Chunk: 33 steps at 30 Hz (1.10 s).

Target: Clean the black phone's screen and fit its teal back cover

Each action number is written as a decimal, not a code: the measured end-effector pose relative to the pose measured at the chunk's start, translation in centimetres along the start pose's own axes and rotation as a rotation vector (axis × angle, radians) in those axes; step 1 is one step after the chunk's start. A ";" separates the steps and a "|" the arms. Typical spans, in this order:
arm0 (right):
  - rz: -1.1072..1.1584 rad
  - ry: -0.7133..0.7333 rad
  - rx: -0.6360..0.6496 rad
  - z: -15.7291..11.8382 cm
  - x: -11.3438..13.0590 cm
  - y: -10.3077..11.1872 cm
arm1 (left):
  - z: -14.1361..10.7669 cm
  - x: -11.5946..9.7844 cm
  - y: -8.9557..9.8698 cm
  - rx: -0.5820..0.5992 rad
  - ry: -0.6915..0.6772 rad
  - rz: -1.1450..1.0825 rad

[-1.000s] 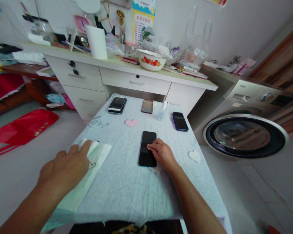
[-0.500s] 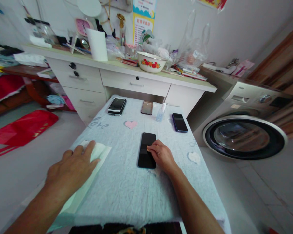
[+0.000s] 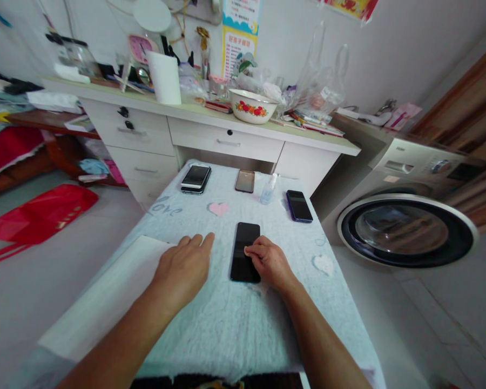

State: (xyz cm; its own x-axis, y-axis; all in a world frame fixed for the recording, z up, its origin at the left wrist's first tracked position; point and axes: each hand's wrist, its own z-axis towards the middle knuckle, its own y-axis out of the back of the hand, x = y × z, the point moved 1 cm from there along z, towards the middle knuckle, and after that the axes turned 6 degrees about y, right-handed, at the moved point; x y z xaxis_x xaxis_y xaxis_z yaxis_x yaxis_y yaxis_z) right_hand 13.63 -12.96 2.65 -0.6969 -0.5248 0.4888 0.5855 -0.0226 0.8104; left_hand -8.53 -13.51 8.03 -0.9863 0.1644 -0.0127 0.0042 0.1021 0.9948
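A black phone (image 3: 243, 258) lies screen up on the cloth-covered table (image 3: 210, 324). My right hand (image 3: 268, 261) rests at its right edge, fingers pinched on something small I cannot make out, over the screen. My left hand (image 3: 186, 265) is over the cloth left of the phone, palm down and empty, fingers a little apart. A white paper sheet (image 3: 117, 292) lies to the left, partly under my left forearm. Farther back are stacked phones (image 3: 196, 178), a brownish phone case (image 3: 245, 181), a clear spray bottle (image 3: 268, 190) and a blue-edged phone (image 3: 298, 206).
Behind the table stands a white desk (image 3: 210, 129) with a flowered bowl (image 3: 253, 106), a paper roll (image 3: 164, 78) and plastic bags on it. A washing machine (image 3: 405, 210) is at the right. A red bag (image 3: 44, 216) lies on the floor at the left.
My left hand has moved off the paper and to the right, toward the black phone, so more of the sheet shows. My right hand keeps its pinch over the phone.
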 end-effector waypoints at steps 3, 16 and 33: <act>-0.011 -0.009 0.000 0.0 -0.1 -0.1 | 1.9 -2.4 0.9 -0.040 -0.088 -0.050; -0.142 -0.144 -0.036 0.2 -0.5 0.3 | 11.9 -6.0 -2.9 -0.105 0.061 -0.386; -0.091 -0.057 0.001 0.2 0.6 0.0 | 13.4 -5.5 -5.1 -0.253 0.044 -0.575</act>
State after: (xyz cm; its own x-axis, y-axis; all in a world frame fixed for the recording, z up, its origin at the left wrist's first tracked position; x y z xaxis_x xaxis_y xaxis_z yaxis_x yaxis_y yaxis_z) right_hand 13.19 -13.11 3.02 -0.7695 -0.4717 0.4304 0.5180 -0.0669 0.8528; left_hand -0.94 -1.82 1.70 -0.8254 0.1107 -0.5535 -0.5622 -0.0738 0.8237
